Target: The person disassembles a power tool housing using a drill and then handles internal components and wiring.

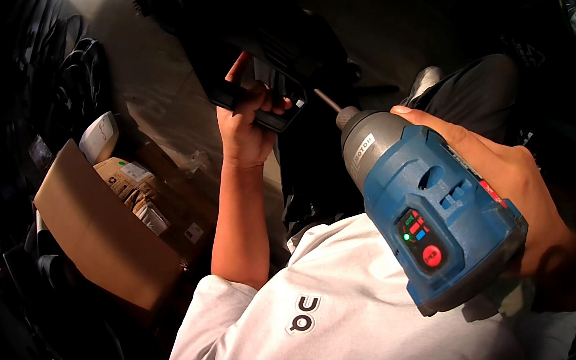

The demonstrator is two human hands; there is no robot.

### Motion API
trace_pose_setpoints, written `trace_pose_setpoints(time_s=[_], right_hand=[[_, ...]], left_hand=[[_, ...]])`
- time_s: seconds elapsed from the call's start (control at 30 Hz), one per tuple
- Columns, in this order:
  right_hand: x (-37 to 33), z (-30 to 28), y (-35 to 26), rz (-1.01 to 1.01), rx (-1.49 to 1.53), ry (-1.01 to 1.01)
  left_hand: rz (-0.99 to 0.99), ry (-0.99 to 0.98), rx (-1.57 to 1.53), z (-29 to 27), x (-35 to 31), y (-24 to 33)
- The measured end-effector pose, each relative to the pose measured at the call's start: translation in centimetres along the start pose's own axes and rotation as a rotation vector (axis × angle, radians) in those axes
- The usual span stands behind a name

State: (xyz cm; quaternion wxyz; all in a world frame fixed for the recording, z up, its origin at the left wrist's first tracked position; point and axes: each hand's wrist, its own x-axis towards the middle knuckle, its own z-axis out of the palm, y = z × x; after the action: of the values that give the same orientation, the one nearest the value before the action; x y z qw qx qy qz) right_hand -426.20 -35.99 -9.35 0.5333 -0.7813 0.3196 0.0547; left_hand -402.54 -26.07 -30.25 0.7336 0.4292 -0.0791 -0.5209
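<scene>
My right hand (502, 157) is wrapped round a blue and grey cordless impact driver (425, 183) with a small control panel on its back end. A thin metal bit (327, 100) sticks out of its nose, pointing up and left toward a black part. Farther off, my left hand (246, 133) has its fingers curled round the rim of that glossy black plastic part (282, 117), which has a frame-like opening. The upper side of this part merges into dark shadow, so its full shape and kind are hidden. Between bit and part a gap shows.
An opened brown cardboard box (100, 228) stands at the left, with packaging (131, 174) and a white object (99, 137) beside its flap. Black cables or straps (84, 80) lie behind it. A dark trouser leg (475, 95) and a light shoe (426, 79) are beyond the driver.
</scene>
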Motion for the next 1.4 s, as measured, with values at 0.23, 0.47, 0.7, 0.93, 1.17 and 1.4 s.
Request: trace_pose_setpoints(time_s=[0.23,0.47,0.7,0.93,1.17,1.4], right_hand=[[0.9,1.1,2.0,-0.078,0.015,0.037],[0.3,0.9,1.1,-0.018,0.032,0.066],[-0.2,1.3,2.2,-0.100,0.031,0.117],[-2.5,2.1,4.1,-0.123,-0.010,0.166],[-2.4,3.6,7.1,-0.243,0.019,0.284],[-1.2,3.8,7.7,-0.241,0.071,0.234]], left_hand=[[0.002,0.039,0.029,-1.0,-0.8,0.5],[-0.007,-0.018,0.035,-0.4,0.0,0.3],[-0.023,0.002,0.055,-0.1,-0.1,0.5],[-0.009,-0.020,0.029,-0.9,-0.1,0.3],[-0.021,-0.022,0.016,-0.5,0.5,0.2],[-0.003,-0.030,0.028,-1.0,0.2,0.0]])
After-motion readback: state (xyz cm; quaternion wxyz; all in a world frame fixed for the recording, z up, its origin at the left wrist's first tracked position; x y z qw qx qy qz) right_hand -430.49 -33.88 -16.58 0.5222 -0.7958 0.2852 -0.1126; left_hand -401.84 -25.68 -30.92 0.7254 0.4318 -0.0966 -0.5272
